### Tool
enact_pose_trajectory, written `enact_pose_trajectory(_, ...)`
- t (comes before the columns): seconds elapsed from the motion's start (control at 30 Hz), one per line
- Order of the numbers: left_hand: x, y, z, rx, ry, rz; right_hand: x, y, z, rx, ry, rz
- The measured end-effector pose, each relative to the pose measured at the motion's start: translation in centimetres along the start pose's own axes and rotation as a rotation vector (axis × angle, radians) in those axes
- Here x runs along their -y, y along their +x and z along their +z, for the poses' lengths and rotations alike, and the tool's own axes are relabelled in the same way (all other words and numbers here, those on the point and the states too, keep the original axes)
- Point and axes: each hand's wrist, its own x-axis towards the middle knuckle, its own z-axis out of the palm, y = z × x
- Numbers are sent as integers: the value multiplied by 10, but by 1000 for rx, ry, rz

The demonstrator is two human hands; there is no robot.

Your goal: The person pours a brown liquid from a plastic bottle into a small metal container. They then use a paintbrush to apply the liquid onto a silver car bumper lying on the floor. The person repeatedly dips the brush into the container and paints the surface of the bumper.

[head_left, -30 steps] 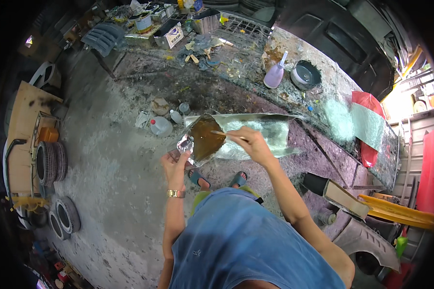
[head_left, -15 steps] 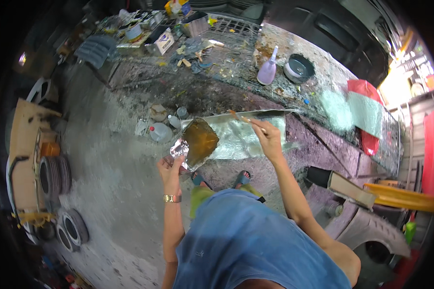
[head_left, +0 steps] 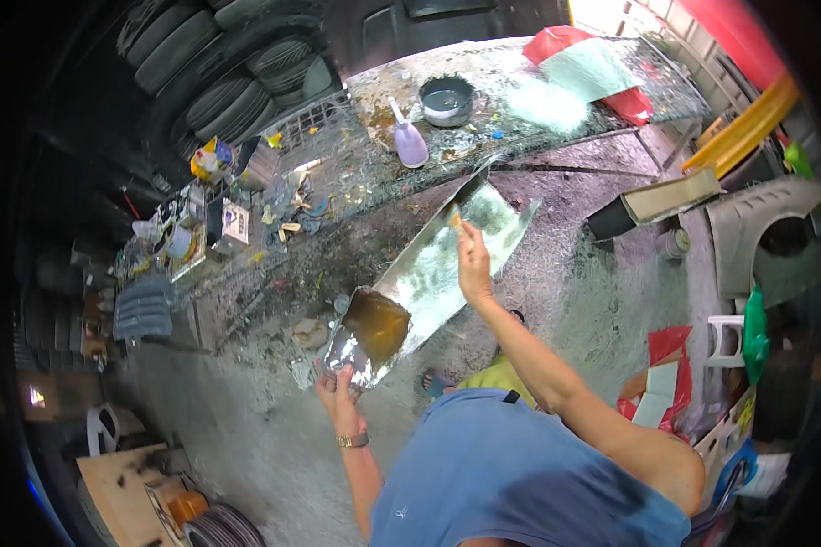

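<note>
My left hand (head_left: 340, 397), a watch on its wrist, grips the near edge of a foil-lined tray (head_left: 365, 372). Amber-brown liquid (head_left: 380, 330) covers much of the tray's inside. A long panel (head_left: 442, 278) with a pale, shiny, translucent covering slants up and right from behind the tray. Over its far part, my right hand (head_left: 473, 264) is closed around a brush (head_left: 455, 217), its tip pointing at the panel's far left edge. Whether the bristles touch the surface cannot be made out.
Beyond the panel runs a stained workbench (head_left: 356, 187) with a purple squeeze bottle (head_left: 410, 144), a dark bowl (head_left: 446, 100) and a white sheet (head_left: 591, 69) on red plastic. A cardboard box (head_left: 670, 196) and grey fender (head_left: 764, 223) lie at the right. Tyres (head_left: 223, 529) are lower left.
My view has turned to the right, so the bench and panel appear slanted. The brush in my right hand has moved toward the panel's far end. My left hand still holds the tray.
</note>
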Motion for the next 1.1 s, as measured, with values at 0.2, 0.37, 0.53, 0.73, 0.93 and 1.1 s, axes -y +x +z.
enact_pose_trajectory(0.2, 1, 3, -35, 11, 78, 28, -2, -56, 34, 52, -3, -3)
enact_pose_trajectory(0.37, 5, 8, -49, 19, 77, 56, 18, -54, 2, 77, 99, 191)
enact_pose_trajectory(0.53, 4, 9, -38, 44, 48, 12, 10, 17, -21, -211, 178, 189)
enact_pose_trajectory(0.73, 5, 9, -30, 39, 64, -14, -13, 8, 20, -215, 46, 72)
enact_pose_trajectory(0.93, 10, 7, -24, 37, 71, 49, -12, -28, 5, 188, 33, 140)
enact_pose_trajectory(1.1, 5, 6, -20, 59, 34, 1, 7, 15, -44, 53, 194, 173)
